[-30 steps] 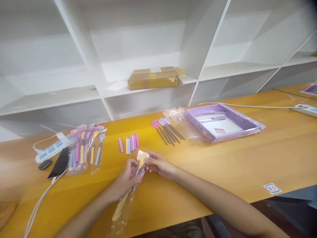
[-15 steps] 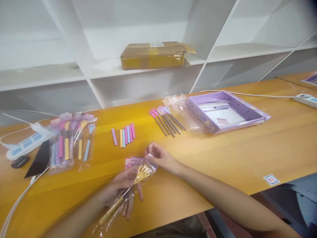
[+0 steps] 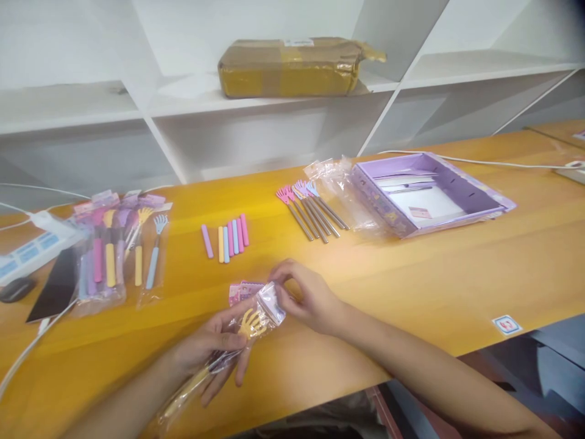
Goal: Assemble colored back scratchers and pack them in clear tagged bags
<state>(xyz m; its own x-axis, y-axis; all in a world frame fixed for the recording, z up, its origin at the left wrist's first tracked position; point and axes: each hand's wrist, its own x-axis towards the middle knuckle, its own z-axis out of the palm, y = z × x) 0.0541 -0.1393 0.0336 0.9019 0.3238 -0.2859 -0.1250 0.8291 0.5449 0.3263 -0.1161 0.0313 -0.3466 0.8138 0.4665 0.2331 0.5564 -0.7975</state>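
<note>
A yellow back scratcher [image 3: 252,323] with a hand-shaped head lies inside a clear plastic bag [image 3: 270,303]. My left hand [image 3: 218,342] grips it through the plastic, thumb on top near the head and fingers beneath. With bent fingers my right hand [image 3: 307,297] pinches the bag's top end; the fingertips are partly hidden. Pink and purple printed cards [image 3: 244,291] lie on the table just behind the bag. Farther back are several coloured handle sleeves [image 3: 232,239] in a row. Right of them sit several scratcher heads on metal rods [image 3: 315,213], pink, purple and blue.
Bagged back scratchers [image 3: 109,256] are piled at the left, beside a power strip [image 3: 39,253] and a dark flat device [image 3: 57,286]. A purple open box [image 3: 414,228] and loose plastic bags [image 3: 331,174] stand at the back right. A taped carton [image 3: 292,76] rests on the shelf.
The bag's top end now shows more fully, pulled straighter between my hands. My left hand has shifted slightly left. The camera view has tilted down a little.
</note>
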